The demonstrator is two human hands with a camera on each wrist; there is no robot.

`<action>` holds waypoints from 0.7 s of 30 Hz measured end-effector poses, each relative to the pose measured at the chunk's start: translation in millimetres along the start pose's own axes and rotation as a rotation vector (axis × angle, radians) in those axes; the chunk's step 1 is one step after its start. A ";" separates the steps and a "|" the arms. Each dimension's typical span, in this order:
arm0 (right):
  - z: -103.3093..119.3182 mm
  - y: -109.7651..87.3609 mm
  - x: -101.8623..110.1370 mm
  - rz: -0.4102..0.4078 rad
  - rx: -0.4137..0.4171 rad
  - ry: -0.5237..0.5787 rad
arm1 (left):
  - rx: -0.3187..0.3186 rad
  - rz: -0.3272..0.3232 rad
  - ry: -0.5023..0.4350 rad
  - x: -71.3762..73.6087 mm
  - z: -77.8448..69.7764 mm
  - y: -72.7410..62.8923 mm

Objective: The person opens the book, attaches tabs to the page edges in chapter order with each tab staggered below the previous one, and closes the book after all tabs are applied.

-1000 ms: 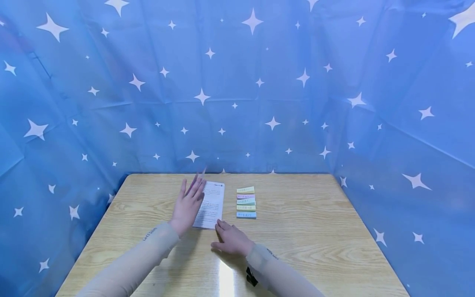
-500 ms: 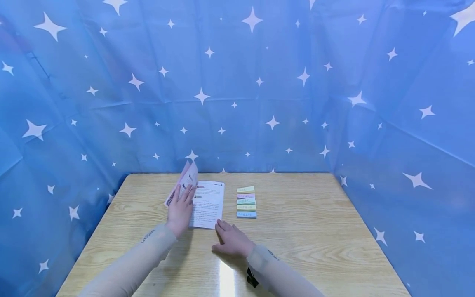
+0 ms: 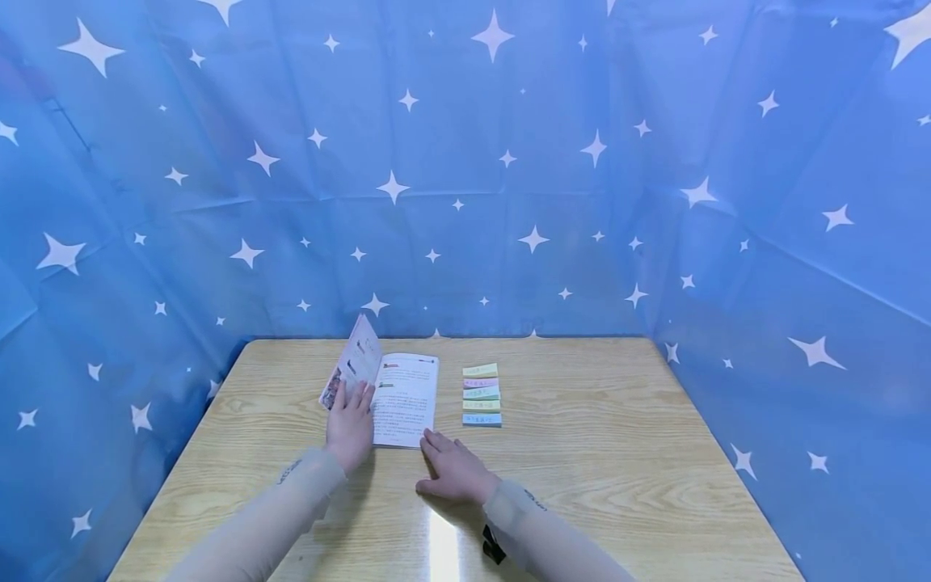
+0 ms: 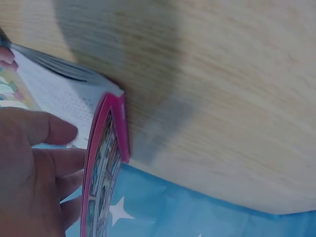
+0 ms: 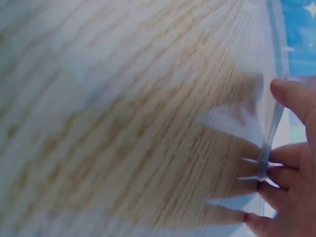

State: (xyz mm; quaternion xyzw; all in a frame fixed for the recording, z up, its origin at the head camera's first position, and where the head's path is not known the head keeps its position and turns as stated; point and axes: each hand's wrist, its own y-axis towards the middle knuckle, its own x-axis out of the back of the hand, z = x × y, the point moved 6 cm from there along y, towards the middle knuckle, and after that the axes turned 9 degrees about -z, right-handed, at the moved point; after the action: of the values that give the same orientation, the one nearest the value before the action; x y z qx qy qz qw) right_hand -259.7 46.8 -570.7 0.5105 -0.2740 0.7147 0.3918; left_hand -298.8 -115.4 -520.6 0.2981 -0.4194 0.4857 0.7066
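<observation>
An open book [image 3: 407, 404] with printed text lies near the middle of the wooden table, its left cover and pages [image 3: 360, 360] tilted up. My left hand [image 3: 351, 430] presses its extended fingers against that raised left side. In the left wrist view, the pink-edged cover [image 4: 112, 118] stands up beside my left hand [image 4: 29, 168], fingers behind it and thumb apart by the white pages. My right hand [image 3: 454, 469] rests at the book's lower right corner, fingertips on it. The right wrist view has my right hand [image 5: 296, 168] at the book's thin edge, fingers spread.
Right of the book lies a column of sticky note strips [image 3: 482, 395] in yellow, pink, green and blue, with handwriting. A small black object [image 3: 493, 546] shows under the right sleeve. Blue star-printed cloth [image 3: 465, 202] hangs behind the wooden table [image 3: 618, 453] and on both sides.
My left hand has swung the cover and pages over to the left and come lower and nearer, baring the right page. The right hand has stayed at the corner.
</observation>
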 end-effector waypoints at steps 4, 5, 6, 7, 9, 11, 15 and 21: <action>0.5 -0.3 0.2 -0.005 0.002 -0.004 | 0.052 0.000 -0.118 -9.7 0.4 1.1; 0.4 -0.3 0.1 -0.006 0.002 -0.004 | 0.066 -0.002 -0.147 -12.2 0.8 1.3; 0.4 -0.3 -0.1 -0.006 0.003 -0.004 | 0.080 -0.005 -0.170 -14.6 1.6 1.7; 0.3 -0.1 -0.2 -0.009 0.006 -0.001 | 0.094 -0.010 -0.193 -17.0 2.6 2.1; 0.2 0.6 -0.2 -0.014 0.009 0.008 | 0.115 -0.010 -0.235 -22.1 5.1 2.7; -0.5 1.0 -1.3 -0.015 0.015 0.012 | 0.131 -0.011 -0.269 -26.9 7.9 2.9; -2.4 1.6 -4.0 -0.014 0.023 0.010 | 0.157 -0.002 -0.331 -35.1 13.0 1.0; -5.1 2.0 -5.4 -0.019 0.021 0.005 | 0.191 0.014 -0.446 -43.7 17.4 -0.8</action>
State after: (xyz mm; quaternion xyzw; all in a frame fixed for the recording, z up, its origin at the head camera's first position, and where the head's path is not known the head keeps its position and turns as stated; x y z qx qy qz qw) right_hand -263.1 48.2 -577.5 0.5153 -0.2607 0.7149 0.3941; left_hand -311.1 -149.2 -550.9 0.4605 -0.5194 0.4501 0.5617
